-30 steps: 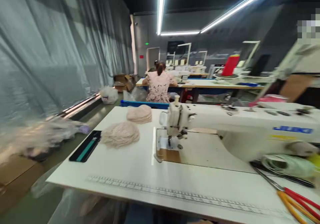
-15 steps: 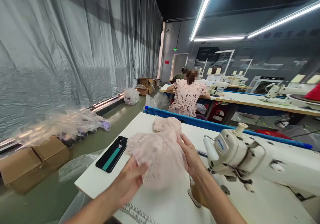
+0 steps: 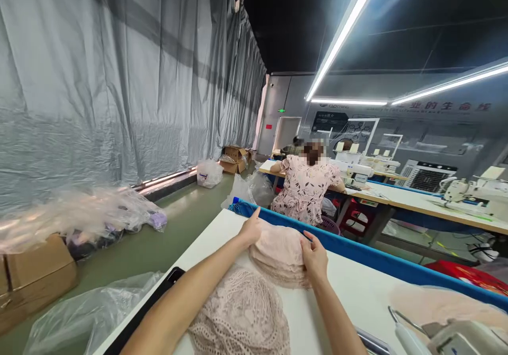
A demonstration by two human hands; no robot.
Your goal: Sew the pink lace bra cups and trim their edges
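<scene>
both hands are on the far stack of pale pink lace pieces (image 3: 280, 254), which sits on the white table (image 3: 357, 297) close to its blue far edge (image 3: 381, 262). the left hand (image 3: 251, 230) cups the stack's left side, fingers curled loosely over the top and thumb raised. the right hand (image 3: 315, 255) presses on its right side, fingers spread and bent over the fabric — neither is clamped tight, and how deep the fingertips go under the layers cannot be told.

just in front of that stack, between the two forearms, lies a second heap of lace (image 3: 240, 315), more open in pattern, partly covered by the left forearm. a dark phone (image 3: 159, 297) lies at the table's left edge, mostly hidden behind the same arm.

at the lower right a sewing machine (image 3: 448, 336) is cut off by the frame and blurred. beyond the blue edge another person in a floral top (image 3: 305, 188) sits at the next table, back turned. on the floor to the left are clear plastic bags (image 3: 85, 217) and a cardboard box (image 3: 35, 275) — the bags' contents are hard to make out.
</scene>
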